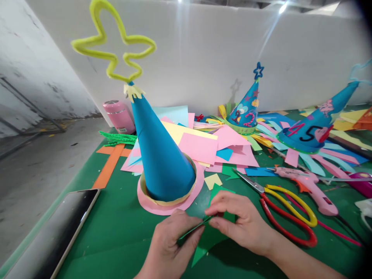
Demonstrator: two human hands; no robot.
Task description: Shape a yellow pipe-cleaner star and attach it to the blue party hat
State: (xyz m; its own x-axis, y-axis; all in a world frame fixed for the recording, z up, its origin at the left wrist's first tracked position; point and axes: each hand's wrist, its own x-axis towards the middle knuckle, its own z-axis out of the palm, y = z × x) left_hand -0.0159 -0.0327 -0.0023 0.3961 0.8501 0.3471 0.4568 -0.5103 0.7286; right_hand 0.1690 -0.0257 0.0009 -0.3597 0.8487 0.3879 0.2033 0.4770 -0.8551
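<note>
My left hand (pixel 173 242) and my right hand (pixel 242 223) both pinch a piece of green paper (pixel 213 234) just above the green table (pixel 116 236). The fingers of each hand are closed on the paper's folded edge. Directly behind my hands stands a blue cone hat (pixel 159 155) on a pink paper ring (pixel 162 207), topped by a yellow-green pipe-cleaner star (pixel 112 48).
Red-and-yellow scissors (pixel 287 211) and a pink glue gun (pixel 308 186) lie to the right. A phone (pixel 58 232) lies at the left edge. Loose coloured paper sheets (pixel 203 145), two decorated blue hats (pixel 247 108) (pixel 316 124) and a pink cup (pixel 119 116) sit further back.
</note>
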